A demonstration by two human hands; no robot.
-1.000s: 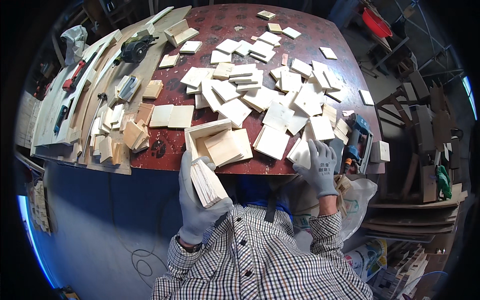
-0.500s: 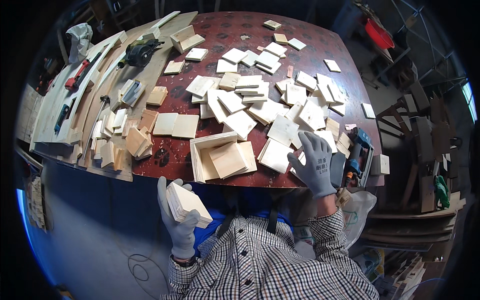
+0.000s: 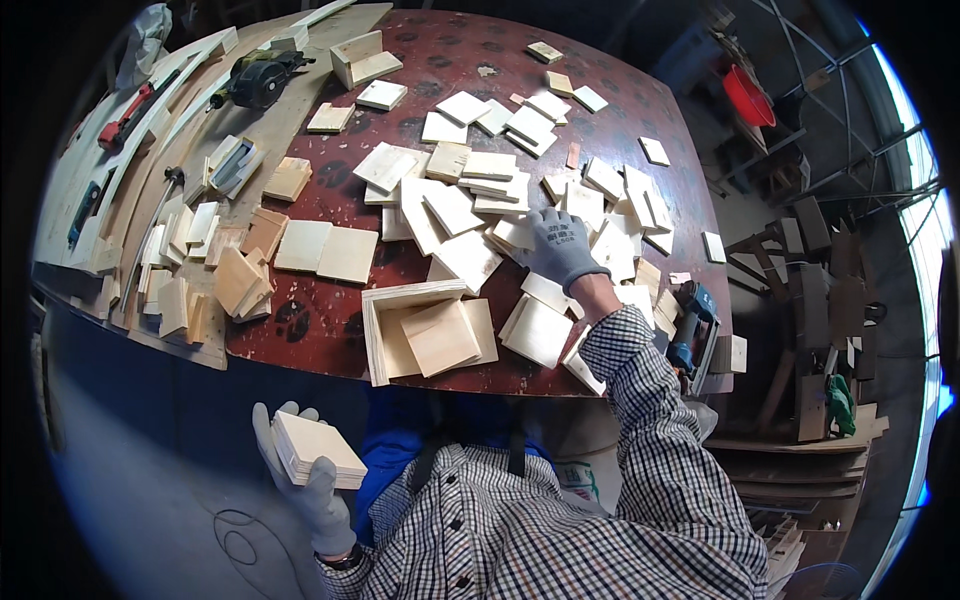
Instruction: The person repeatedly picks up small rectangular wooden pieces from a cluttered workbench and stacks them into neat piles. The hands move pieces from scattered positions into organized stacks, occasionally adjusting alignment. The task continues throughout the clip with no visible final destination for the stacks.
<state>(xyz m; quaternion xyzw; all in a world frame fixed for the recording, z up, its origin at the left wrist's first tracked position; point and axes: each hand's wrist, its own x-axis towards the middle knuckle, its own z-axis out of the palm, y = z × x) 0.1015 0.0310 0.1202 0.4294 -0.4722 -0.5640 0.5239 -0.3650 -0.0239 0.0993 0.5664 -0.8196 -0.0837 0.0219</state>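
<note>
In my gloved left hand (image 3: 322, 505), held low in front of the table, is a stack of small square wooden boards (image 3: 325, 447). The fingers wrap its far side and the thumb presses the near side. My gloved right hand (image 3: 562, 245) reaches palm down into the heap of loose pale boards (image 3: 467, 262) on the table. Its fingers bend down among the boards, so their tips and any grip are hidden. Below the heap, near the table's front edge, an open wooden box frame (image 3: 376, 340) has a couple of loose boards (image 3: 440, 338) leaning in it.
The dark red table (image 3: 330, 345) carries more scattered boards. A blue-and-black power tool (image 3: 690, 325) lies at its right edge. To the left, on a plywood sheet, are a dark power tool (image 3: 262, 78), a hammer (image 3: 174, 176) and wood offcuts (image 3: 180, 305).
My right hand has moved left and away from me, from above the right part of the heap down onto its middle. The left hand has dropped lower, still holding its stack.
</note>
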